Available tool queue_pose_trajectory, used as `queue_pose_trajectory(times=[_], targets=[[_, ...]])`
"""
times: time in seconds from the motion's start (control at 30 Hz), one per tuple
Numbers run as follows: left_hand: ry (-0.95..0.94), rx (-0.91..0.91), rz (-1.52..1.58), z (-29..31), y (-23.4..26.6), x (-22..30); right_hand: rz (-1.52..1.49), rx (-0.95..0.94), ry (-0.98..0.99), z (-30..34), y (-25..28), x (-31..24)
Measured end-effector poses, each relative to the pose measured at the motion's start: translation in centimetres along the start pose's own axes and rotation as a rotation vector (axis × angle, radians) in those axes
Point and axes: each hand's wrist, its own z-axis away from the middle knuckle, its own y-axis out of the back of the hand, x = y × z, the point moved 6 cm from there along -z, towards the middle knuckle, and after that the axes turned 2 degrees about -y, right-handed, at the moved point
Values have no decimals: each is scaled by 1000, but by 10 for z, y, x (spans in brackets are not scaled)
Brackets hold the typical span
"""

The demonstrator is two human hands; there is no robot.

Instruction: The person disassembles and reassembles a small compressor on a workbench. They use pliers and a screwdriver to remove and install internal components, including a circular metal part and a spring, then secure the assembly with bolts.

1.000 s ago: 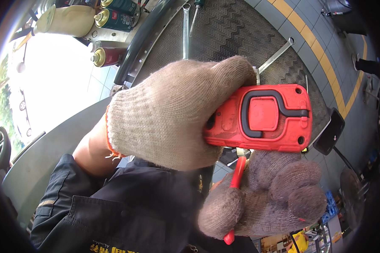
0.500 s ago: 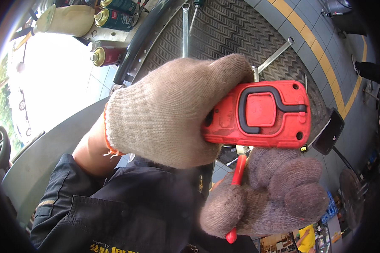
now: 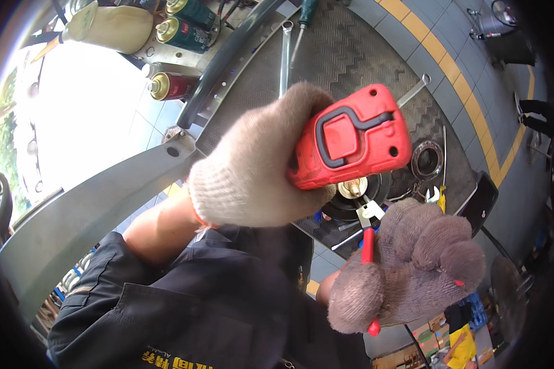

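Observation:
My left hand (image 3: 258,160), in a knitted glove, is closed round a red handheld case (image 3: 341,142) with a black hook on its face; it looks like a work light. Below and to the right, my gloved right hand (image 3: 415,264) is closed on red-handled pliers (image 3: 368,246). Their light-coloured head points up toward a round part with a gold-coloured centre (image 3: 353,187), partly hidden under the red case. I cannot tell whether the pliers touch it.
On the black ribbed mat (image 3: 345,55) lie wrenches (image 3: 285,58), a screwdriver (image 3: 308,12) and a metal ring (image 3: 427,158). Spray cans (image 3: 175,86) stand at the upper left. A grey curved metal panel (image 3: 92,209) lies left of me. Another person in yellow (image 3: 460,344) is at the lower right.
The red case has shifted left and tilted, its right end rising. My right hand and the pliers have moved right and slightly up. The pliers' head and round part now show.

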Motion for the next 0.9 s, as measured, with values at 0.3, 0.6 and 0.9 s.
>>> queue_pose_trajectory(times=[0.3, 0.6, 0.9], targets=[[52, -95, 128, 20, -16, -18, -31, 202, -90, 5, -4, -3], [97, -99, 138, 17, -7, -27, 183, 34, -38, -6, -14, -8], [112, -80, 138, 18, -9, -31, 153, -136, -19, -19, -13, -9]])
